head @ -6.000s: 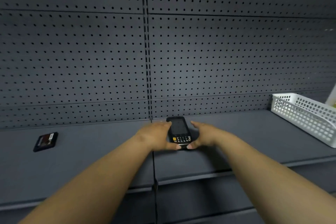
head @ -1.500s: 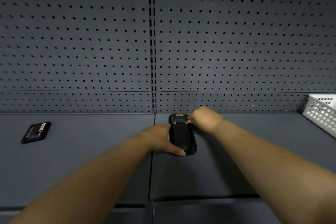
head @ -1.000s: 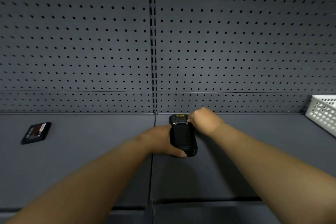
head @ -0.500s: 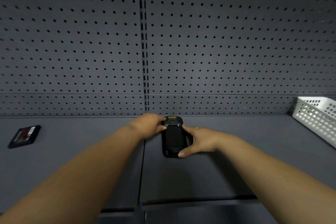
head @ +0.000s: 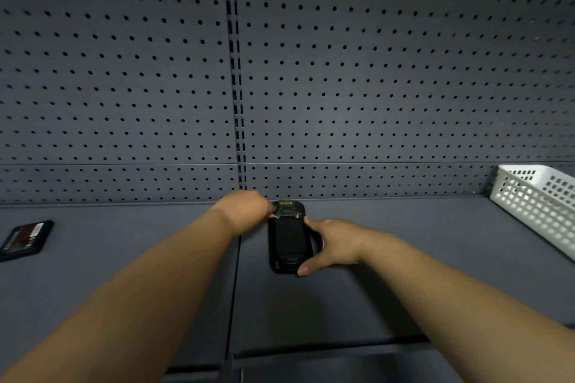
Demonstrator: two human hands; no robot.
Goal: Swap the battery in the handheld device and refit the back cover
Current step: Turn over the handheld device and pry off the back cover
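Observation:
A black handheld device (head: 289,239) lies face down on the grey shelf (head: 420,258), its back cover on and a yellow label at its far end. My right hand (head: 333,244) grips its right side, thumb at the near corner. My left hand (head: 247,211) is closed at the device's far left corner, fingertips pinching by a small latch there. A spare black battery (head: 25,239) with a red and white label lies flat at the far left of the shelf, well away from both hands.
A white perforated plastic basket (head: 541,205) stands at the right end of the shelf. A grey pegboard wall (head: 342,87) rises right behind the device. The shelf's front edge runs below my forearms, with another shelf level beneath.
The device was flipped from screen up to face down. My hands then swapped places: the left went from the device's left side to its far corner, the right from the far end to its right side.

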